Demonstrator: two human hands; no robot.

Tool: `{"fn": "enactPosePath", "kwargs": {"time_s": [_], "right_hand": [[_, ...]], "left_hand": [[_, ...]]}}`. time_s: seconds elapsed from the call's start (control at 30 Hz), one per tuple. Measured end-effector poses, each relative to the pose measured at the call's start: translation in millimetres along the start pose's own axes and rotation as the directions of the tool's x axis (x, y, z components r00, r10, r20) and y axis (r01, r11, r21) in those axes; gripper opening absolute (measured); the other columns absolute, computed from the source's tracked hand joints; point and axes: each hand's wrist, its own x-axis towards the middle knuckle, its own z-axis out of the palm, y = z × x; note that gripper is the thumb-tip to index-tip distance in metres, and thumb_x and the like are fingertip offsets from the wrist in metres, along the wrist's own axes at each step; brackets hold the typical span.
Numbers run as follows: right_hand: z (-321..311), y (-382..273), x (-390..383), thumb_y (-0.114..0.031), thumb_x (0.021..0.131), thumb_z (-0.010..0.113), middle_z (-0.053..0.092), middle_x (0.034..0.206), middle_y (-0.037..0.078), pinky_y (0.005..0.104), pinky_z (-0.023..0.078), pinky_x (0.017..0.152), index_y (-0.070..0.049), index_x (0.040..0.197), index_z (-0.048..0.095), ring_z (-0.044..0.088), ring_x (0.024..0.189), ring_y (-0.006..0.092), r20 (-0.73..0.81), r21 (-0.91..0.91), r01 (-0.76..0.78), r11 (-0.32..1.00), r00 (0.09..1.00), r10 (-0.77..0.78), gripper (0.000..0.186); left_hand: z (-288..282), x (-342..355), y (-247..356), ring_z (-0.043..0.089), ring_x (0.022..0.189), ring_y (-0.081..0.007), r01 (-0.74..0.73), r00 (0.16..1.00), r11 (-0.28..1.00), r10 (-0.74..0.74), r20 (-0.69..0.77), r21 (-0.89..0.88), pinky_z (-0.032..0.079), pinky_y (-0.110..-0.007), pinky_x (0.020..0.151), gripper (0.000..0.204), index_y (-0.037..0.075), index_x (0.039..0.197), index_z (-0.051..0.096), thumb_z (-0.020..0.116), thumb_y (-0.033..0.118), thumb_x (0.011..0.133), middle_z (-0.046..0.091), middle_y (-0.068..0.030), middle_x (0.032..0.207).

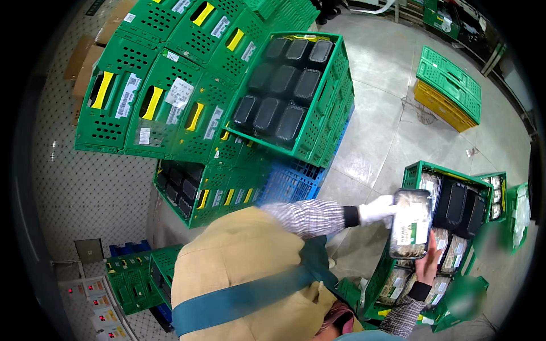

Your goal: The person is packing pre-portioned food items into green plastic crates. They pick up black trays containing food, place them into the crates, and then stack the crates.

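Observation:
A black plastic food tray (410, 224) with a clear top and a white-and-green label is held up in both hands. Pale and brown contents show at its ends; their kind is unclear. My left hand (377, 209), in a white glove, grips the tray's upper left edge. My right hand (430, 256), bare, holds its lower right side, fingers pointing up along the edge. Beneath them is an open green crate (372, 287) with several similar labelled trays (392, 286). Black trays (453, 202) lie bottom-up at its far part.
Stacked green crates with yellow handles (152, 103) stand at the upper left. A green crate (321, 116) full of black trays (281, 79) stands beside them, near a blue pallet (293, 182). Green and yellow folded crates (446, 96) lie on the grey floor (369, 125).

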Motion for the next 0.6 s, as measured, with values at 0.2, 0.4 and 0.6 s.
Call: {"fn": "enactPosePath", "kwargs": {"time_s": [0.2, 0.4, 0.6], "right_hand": [[28, -47, 6, -0.005, 0.084, 0.052, 0.051, 0.118, 0.010, 0.0284, 0.041, 0.087, -0.001, 0.127, 0.039, 0.051, 0.103, 0.0183, -0.066, -0.861, 0.161, 0.483, 0.906, -0.419, 0.046], [10, 11, 72, -0.029, 0.077, 0.061, 0.040, 0.131, 0.007, 0.0453, 0.022, 0.099, -0.013, 0.120, 0.048, 0.033, 0.123, 0.0243, 0.517, -0.762, 0.167, -0.625, 0.738, -0.434, 0.048], [24, 29, 44, -0.015, 0.087, 0.044, 0.050, 0.118, 0.014, 0.0359, 0.034, 0.094, -0.004, 0.115, 0.049, 0.046, 0.111, 0.0275, 0.233, -0.961, 0.261, -0.086, 0.606, -0.761, 0.030]], "left_hand": [[14, 59, -29, 0.063, 0.073, -0.0178, -0.024, 0.999, 0.988, 0.028, 0.023, -0.156, 0.052, -0.028, 0.060, 0.019, -0.001, 0.096, 0.052, 0.050, 0.016, 0.088, 0.060, -0.0103, 0.087], [29, 39, -65, 0.040, 0.115, -0.0219, 0.120, 0.992, 0.972, -0.112, -0.051, 0.201, 0.041, -0.030, 0.086, 0.066, 0.000, 0.136, 0.012, 0.050, 0.007, 0.083, 0.032, -0.0185, 0.133], [30, 68, -94, 0.043, 0.104, -0.0211, -0.109, 0.984, 0.889, 0.033, 0.174, 0.444, 0.041, -0.031, 0.080, 0.048, 0.004, 0.124, 0.029, 0.051, 0.006, 0.082, 0.041, -0.0138, 0.116]]}}
